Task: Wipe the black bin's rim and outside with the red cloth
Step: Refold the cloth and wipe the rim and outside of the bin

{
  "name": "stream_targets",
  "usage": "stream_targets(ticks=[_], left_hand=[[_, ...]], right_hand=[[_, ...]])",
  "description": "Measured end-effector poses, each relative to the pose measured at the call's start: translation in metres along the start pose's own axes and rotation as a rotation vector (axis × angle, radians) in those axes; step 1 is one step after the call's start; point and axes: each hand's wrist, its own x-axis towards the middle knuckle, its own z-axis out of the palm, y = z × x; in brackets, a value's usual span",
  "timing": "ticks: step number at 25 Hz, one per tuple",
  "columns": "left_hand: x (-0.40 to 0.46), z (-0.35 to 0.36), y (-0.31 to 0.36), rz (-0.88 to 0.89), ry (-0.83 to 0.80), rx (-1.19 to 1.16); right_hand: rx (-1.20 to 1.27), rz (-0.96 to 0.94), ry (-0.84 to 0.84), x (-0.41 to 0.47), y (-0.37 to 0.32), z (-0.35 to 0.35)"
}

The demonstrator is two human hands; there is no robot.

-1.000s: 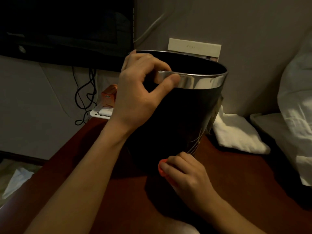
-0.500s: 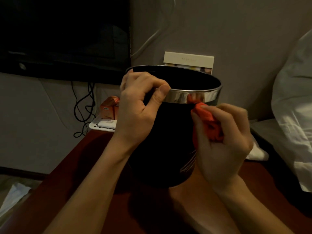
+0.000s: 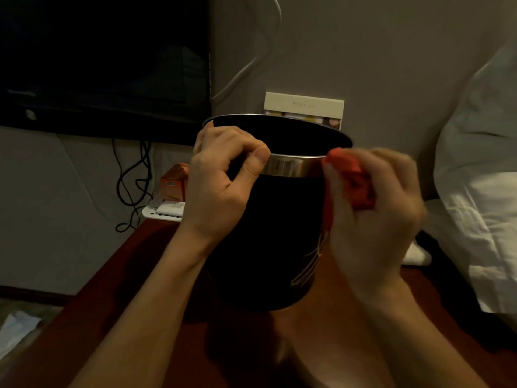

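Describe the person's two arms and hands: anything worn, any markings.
Both forearms are bare as far as the frame shows: no sleeves in view. The left hand shows no ring, watch or band, and its thumbnail is short and unpainted. The right hand is motion-blurred; no glove, watch or bracelet shows on it, but finer details such as rings cannot be told. No markings are visible on either arm.

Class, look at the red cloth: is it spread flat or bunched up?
Bunched up. The red cloth is a wad gripped in the right hand, pressed against the bin's silver rim.
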Motion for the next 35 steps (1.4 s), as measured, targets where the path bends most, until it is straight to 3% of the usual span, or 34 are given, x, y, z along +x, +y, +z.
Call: stream_targets(ticks=[2, 7, 9, 13, 15, 19, 23, 25, 31, 35], left_hand=[[0.001, -0.002, -0.001, -0.017, -0.001, -0.028], [0.0, 0.003, 0.008, -0.012, -0.003, 0.061], [-0.006, 0.016, 0.024, 0.019, -0.053, 0.18], [-0.004, 0.017, 0.021, -0.014, -0.008, 0.108], [-0.002, 0.008, 0.011, -0.029, 0.021, 0.055], [-0.002, -0.001, 0.005, -0.061, -0.017, -0.037], [-0.002, 0.0, 0.005, -0.078, -0.025, -0.053], [-0.002, 0.001, 0.005, -0.073, -0.018, -0.048], [-0.001, 0.001, 0.005, -0.073, -0.021, -0.033], [-0.001, 0.002, 0.004, -0.049, -0.026, -0.025]], right_hand=[[0.012, 0.033, -0.016, -0.001, -0.005, 0.003], [0.099, -0.127, -0.353, -0.05, -0.009, 0.009], [0.125, -0.103, -0.397, -0.045, -0.006, 0.007], [0.184, -0.004, -0.499, -0.038, -0.006, -0.002], [0.237, 0.109, -0.424, -0.028, -0.005, -0.01], [0.189, 0.434, -0.087, -0.006, 0.018, -0.021], [0.063, 0.526, -0.073, 0.002, 0.036, -0.017], [0.06, 0.469, -0.099, -0.003, 0.025, -0.011], [0.044, 0.062, -0.112, -0.021, -0.008, -0.006], [0.007, -0.223, -0.265, -0.047, -0.034, 0.009]])
